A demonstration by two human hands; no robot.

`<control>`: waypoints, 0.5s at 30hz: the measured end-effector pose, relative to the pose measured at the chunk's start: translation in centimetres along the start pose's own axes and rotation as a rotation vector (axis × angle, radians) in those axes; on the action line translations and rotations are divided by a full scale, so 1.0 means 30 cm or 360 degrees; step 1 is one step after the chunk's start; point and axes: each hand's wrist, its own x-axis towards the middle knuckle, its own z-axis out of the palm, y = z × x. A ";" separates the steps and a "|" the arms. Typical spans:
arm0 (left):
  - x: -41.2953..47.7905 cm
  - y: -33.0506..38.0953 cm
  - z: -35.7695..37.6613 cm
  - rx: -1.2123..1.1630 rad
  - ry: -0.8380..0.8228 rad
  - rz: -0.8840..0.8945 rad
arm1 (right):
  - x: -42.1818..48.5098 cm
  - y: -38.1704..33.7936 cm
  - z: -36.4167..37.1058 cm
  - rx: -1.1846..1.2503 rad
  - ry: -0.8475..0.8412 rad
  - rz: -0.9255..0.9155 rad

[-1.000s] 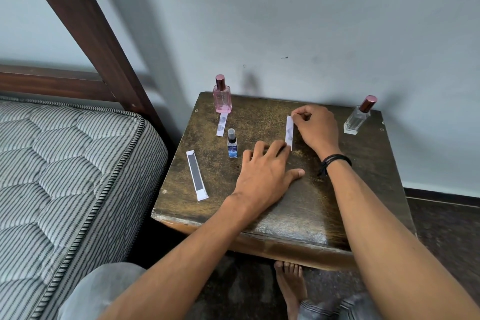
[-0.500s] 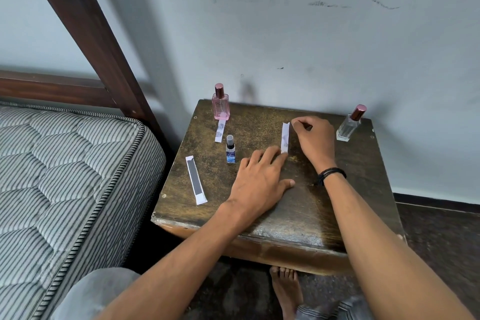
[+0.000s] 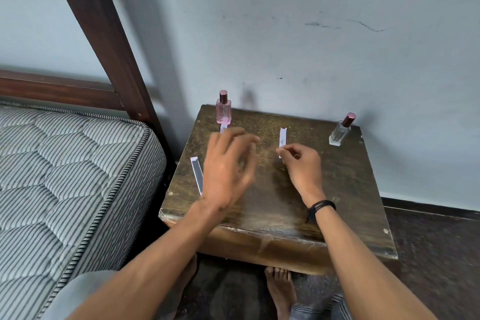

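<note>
A white paper strip (image 3: 282, 137) lies lengthwise on the dark wooden table (image 3: 345, 189). My right hand (image 3: 302, 167) has its fingers curled, and thumb and forefinger pinch the strip's lower part. My left hand (image 3: 228, 166) is blurred, hovers over the table's left half with fingers spread, and holds nothing. A pink perfume bottle (image 3: 223, 111) stands at the back left, with a second strip (image 3: 223, 128) in front of it. A clear bottle with a dark red cap (image 3: 339, 134) stands at the back right. The small blue bottle is hidden behind my left hand.
A grey-centred strip (image 3: 196, 175) lies near the table's left edge. A striped mattress (image 3: 65, 176) and a dark wooden bed frame (image 3: 104, 34) stand to the left. The wall is right behind the table. My bare foot (image 3: 280, 291) is on the floor below the front edge.
My left hand lifted off the table and swung left and away from me, now covering the small blue bottle. My right hand slid from the strip's far end to its near part.
</note>
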 end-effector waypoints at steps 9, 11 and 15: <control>0.073 -0.133 -0.097 -0.0294 -0.0165 -0.1076 | -0.036 -0.113 0.075 -0.0269 -0.0465 -0.0311; 0.059 -0.151 -0.086 -0.0238 -0.0409 -0.1166 | -0.034 -0.125 0.098 -0.0359 -0.0567 -0.0356; 0.025 -0.168 -0.061 -0.0163 -0.0729 -0.1196 | -0.027 -0.127 0.135 -0.0477 -0.0653 -0.0419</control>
